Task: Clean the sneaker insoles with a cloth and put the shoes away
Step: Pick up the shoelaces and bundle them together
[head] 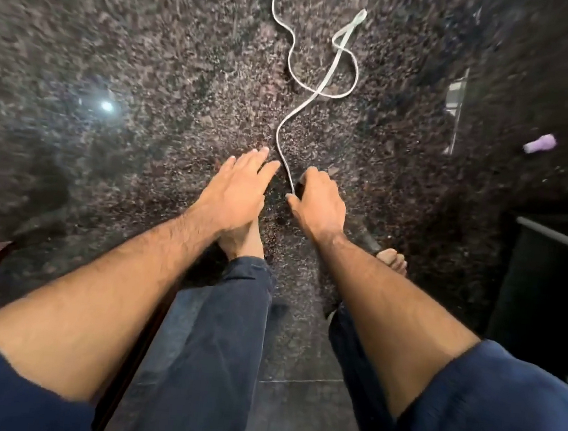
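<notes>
No sneaker, insole or cloth can be seen in this view, so the place of the task's own things cannot be told. What is seen is a white lace (pixel 315 94) – or a cord, it is not sure which – laid in loose curves over the dark speckled floor (pixel 151 66).

The near end of the lace is pinched by the right hand (pixel 318 204), between thumb and curled fingers, low over the floor. The left hand (pixel 235 190) is held just beside it with the fingers straight and relaxed; nothing is grasped by it, and whether the floor is touched by the fingertips cannot be told.

As a judgement only: the task seems to be at an early or side step. If the white strip is a shoelace, it is probably being picked up – the shoes were perhaps unlaced for the cleaning. No wiped insole is shown, and no shoe is shown as put away, so nearly all the work must be counted as left, as far as this view allows.

For containers, little is given. At the right edge a dark box-like thing (pixel 550 290) with a pale rim is seen, but its inside is too dark to be read. A small purple object (pixel 539 144) lies on the floor, well apart from the hands; it is blurred and cannot be named.
</notes>
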A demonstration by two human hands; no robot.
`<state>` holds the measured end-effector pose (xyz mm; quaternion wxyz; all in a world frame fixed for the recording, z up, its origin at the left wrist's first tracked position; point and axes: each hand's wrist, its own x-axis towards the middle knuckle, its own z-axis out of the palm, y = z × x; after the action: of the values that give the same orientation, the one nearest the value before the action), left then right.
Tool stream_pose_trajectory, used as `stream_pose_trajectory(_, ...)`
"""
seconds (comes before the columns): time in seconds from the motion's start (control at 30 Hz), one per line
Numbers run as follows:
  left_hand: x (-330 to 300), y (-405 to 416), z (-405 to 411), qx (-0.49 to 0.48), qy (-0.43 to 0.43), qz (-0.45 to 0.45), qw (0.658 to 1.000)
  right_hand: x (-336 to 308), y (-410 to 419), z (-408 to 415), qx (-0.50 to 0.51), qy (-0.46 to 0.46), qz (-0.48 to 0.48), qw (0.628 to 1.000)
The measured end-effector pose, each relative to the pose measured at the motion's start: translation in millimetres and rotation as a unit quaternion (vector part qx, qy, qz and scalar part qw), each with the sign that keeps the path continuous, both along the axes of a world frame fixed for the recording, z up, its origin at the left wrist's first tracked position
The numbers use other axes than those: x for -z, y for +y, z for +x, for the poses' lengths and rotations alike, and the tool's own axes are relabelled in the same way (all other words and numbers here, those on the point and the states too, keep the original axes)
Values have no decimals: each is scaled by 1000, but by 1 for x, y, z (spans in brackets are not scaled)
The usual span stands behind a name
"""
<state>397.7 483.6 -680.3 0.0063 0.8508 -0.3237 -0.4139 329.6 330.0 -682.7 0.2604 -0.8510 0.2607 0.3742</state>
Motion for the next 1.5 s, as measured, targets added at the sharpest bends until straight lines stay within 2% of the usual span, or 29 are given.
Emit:
stream_pose_trajectory(0.17,7,-4,-2,32,-7,-47,998,14,-6,7,-81,-17,-30,996)
stream_pose_trajectory(0.23,-2,-6,3,44,-7,-61,997,2,-10,10,-54,-5,4,999)
stream_pose_trajectory(0.3,-20,-11,7,38,-1,-86,996,-21,-14,11,19,-1,65,998)
stream_pose_trajectory(0.37,-45,-18,8,24,34,-124,991,-55,-19,9,74,-26,117,990)
stream_pose_trajectory(0.47,-95,-30,4,-113,167,-150,968,-117,-38,5,143,-69,155,975)
stream_pose_trajectory(0.53,-134,-37,7,-165,181,-151,958,-162,-54,4,171,-95,162,967)
stream_pose_trajectory(0.67,-225,-60,25,-194,175,-207,943,-258,-77,14,186,-160,179,953)
stream_pose_trajectory(0.97,-455,-93,64,-113,102,-335,930,-502,-105,29,291,-240,232,896)
stream_pose_trajectory(1.17,-585,-110,72,21,-36,-355,934,-632,-113,12,322,-303,232,866)
stream_pose_trajectory(1.27,-635,-126,67,92,-61,-365,924,-678,-122,-1,331,-343,213,853)
stream_pose_trajectory(1.33,-668,-138,55,119,-27,-376,919,-707,-130,-12,330,-375,200,843)
stream_pose_trajectory(1.37,-683,-145,48,113,20,-383,917,-721,-134,-18,332,-396,198,833)
stream_pose_trajectory(1.43,-717,-158,28,45,144,-392,908,-748,-142,-34,341,-442,200,805)
stream_pose_trajectory(1.5,-752,-172,7,-22,224,-411,883,-774,-149,-54,368,-487,218,761)
